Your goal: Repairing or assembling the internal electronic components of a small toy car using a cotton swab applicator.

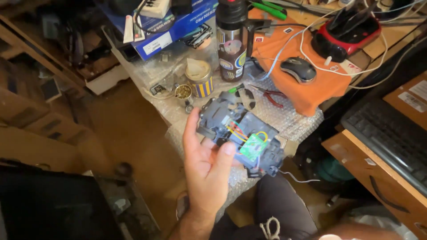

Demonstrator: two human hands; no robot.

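The left hand point(205, 166) is holding up a dark grey plastic mechanism with a small green circuit board and red, yellow and blue wires point(242, 138), palm turned upward. Its fingers point(227, 153) are curling up under the near edge of the mechanism, while the thumb point(191, 126) is lying along the left side; the digits are thus clamped on the mechanism, which is resting on them above the palm. A thin grey wire point(296, 178) is trailing from the mechanism's lower right corner, to the right of the fingertips. The right hand is not appearing in the view.

Beyond the fingertips, a sheet of clear bubble wrap point(289, 118) is covering the work surface. Just past the thumb tip, a short round tin with yellow and blue stripes point(199, 78) is standing upright, with a tall dark cylindrical bottle point(231, 40) beside it. Farther off to the right of the fingers, a grey computer mouse point(298, 69) is sitting on an orange cloth point(320, 91), and red-handled pliers point(269, 95) are lying between cloth and mechanism.
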